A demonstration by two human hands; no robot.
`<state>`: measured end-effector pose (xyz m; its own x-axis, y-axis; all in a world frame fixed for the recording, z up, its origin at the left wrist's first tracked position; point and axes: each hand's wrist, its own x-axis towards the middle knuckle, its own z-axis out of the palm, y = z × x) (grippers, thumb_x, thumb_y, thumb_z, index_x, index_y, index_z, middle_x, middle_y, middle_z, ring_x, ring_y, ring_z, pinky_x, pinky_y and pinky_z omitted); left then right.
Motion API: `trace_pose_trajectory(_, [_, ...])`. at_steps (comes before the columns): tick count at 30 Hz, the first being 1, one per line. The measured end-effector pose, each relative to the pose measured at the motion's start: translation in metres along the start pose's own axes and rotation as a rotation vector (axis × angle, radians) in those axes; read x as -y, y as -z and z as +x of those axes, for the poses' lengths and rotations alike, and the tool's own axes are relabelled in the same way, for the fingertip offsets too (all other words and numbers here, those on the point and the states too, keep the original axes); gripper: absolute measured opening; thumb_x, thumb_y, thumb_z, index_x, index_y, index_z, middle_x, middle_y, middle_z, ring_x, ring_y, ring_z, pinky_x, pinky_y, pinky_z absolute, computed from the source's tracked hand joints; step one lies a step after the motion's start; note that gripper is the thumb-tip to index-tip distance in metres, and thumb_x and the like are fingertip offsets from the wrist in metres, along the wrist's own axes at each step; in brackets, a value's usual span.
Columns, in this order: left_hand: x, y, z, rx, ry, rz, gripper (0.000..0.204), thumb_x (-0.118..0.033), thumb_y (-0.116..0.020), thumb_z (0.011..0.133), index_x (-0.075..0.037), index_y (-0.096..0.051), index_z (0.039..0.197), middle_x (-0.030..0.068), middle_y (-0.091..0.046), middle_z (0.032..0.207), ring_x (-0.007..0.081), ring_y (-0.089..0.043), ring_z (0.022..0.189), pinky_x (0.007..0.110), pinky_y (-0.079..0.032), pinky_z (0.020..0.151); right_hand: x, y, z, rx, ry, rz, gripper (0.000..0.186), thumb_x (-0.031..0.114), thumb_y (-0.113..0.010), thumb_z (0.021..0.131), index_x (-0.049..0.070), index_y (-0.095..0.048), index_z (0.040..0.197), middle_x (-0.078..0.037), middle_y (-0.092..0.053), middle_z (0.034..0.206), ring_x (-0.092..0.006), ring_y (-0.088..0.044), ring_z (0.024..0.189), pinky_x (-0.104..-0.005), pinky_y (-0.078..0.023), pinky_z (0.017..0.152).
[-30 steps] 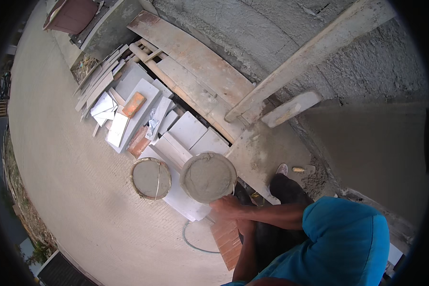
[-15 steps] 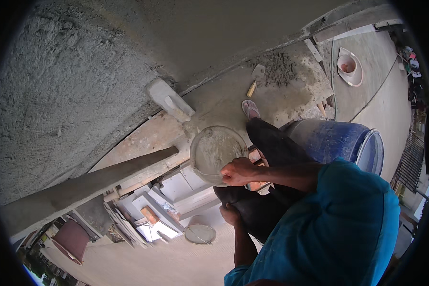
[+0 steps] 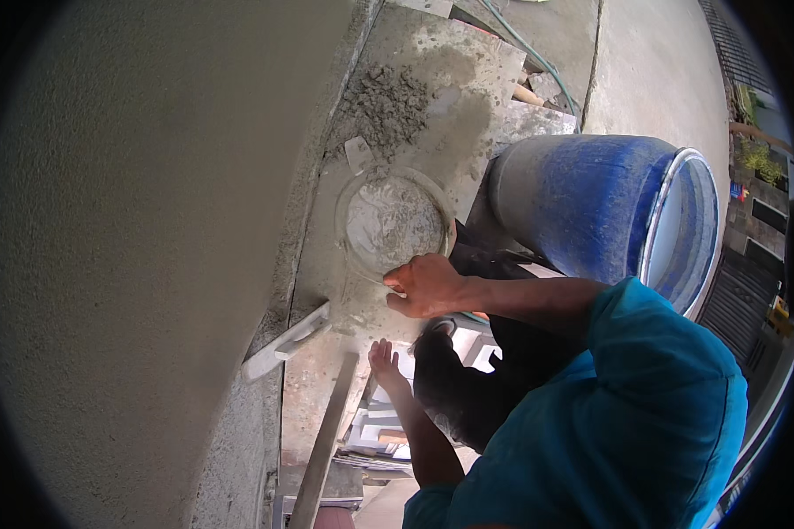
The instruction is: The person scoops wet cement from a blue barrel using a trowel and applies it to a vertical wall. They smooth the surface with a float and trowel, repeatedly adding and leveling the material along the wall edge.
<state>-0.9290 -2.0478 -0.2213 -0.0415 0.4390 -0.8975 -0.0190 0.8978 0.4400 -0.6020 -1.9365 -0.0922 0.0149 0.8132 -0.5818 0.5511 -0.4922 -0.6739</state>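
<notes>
My right hand (image 3: 428,286) is at the near rim of a round bucket (image 3: 448,198) of wet grey cement mix, its fingers curled over the bucket's thin handle and its thumb a little apart. The bucket is over a cement-stained board (image 3: 454,132) and hides part of a trowel, whose blade (image 3: 359,154) shows at the far rim. My left hand (image 3: 384,361) hangs empty below the bucket, fingers stretched out. A plastering float (image 3: 287,342) rests at the wall's foot, left of my hands.
A smooth grey plastered wall (image 3: 168,176) fills the left side. Loose mortar (image 3: 386,110) lies heaped on the board's far part. To the right, a big blue barrel (image 3: 582,203) lies in view. A long straight bar (image 3: 326,441) runs below the float.
The view has swung round toward the barrel and mortar heap. My right hand has carried the bucket over the board toward the trowel. My left hand has left my leg and opened.
</notes>
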Motion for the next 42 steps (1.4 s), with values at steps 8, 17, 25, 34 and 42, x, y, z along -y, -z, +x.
trace_pose_trajectory(8, [-0.123, -0.302, 0.161, 0.626, -0.113, -0.419, 0.079, -0.068, -0.029, 0.1, -0.012, -0.028, 0.156, 0.0124, -0.034, 0.159, 0.0331, -0.029, 0.147, 0.052, -0.024, 0.12, -0.024, 0.265, 0.003, -0.061, -0.168, 0.434, 0.035, 0.03, -0.071, 0.086, 0.003, -0.057, 0.068, -0.01, -0.057, 0.061, -0.0325, -0.058, 0.06, -0.0445, -0.046, 0.06])
trace_pose_trajectory(17, [-0.147, -0.437, 0.301, 0.844, -0.163, -0.429, 0.085, -0.073, -0.033, 0.096, -0.013, -0.028, 0.156, 0.0114, -0.033, 0.159, 0.0341, -0.027, 0.148, 0.054, -0.027, 0.119, -0.243, 0.183, 0.16, -0.619, -0.321, 0.181, 0.051, 0.049, -0.08, 0.079, 0.008, -0.053, 0.068, -0.008, -0.056, 0.06, -0.0278, -0.058, 0.065, -0.0435, -0.045, 0.06])
trace_pose_trajectory(25, [-0.122, -0.531, 0.4, 0.343, -0.092, 0.416, 0.099, -0.075, -0.056, 0.085, -0.015, -0.023, 0.157, 0.0146, -0.028, 0.158, 0.0383, -0.036, 0.141, 0.067, -0.03, 0.11, -0.547, 0.114, 0.304, -0.776, -0.555, 0.79, 0.045, 0.033, -0.084, 0.081, 0.014, -0.044, 0.089, -0.003, -0.049, 0.087, -0.0178, -0.049, 0.071, -0.0363, -0.041, 0.061])
trace_pose_trajectory(34, [-0.172, -0.528, 0.392, 0.418, -0.209, 0.396, 0.083, -0.062, -0.049, 0.097, -0.008, -0.027, 0.155, 0.0171, -0.036, 0.154, 0.0349, -0.039, 0.141, 0.053, -0.034, 0.114, -0.468, 0.111, 0.282, -0.959, -0.488, 0.841, 0.05, 0.028, -0.086, 0.079, 0.015, -0.038, 0.071, 0.004, -0.048, 0.066, -0.0094, -0.043, 0.059, -0.0293, -0.036, 0.052])
trace_pose_trajectory(42, [-0.221, -0.598, 0.232, 0.524, -1.091, 0.785, 0.099, -0.046, -0.079, 0.08, 0.003, -0.03, 0.151, 0.0335, -0.046, 0.139, 0.0437, -0.047, 0.133, 0.06, -0.037, 0.111, -0.452, 0.115, 0.207, -1.007, -0.085, 1.758, 0.037, 0.019, -0.077, 0.091, 0.019, -0.042, 0.078, 0.005, -0.059, 0.08, -0.0043, -0.049, 0.067, -0.0217, -0.04, 0.056])
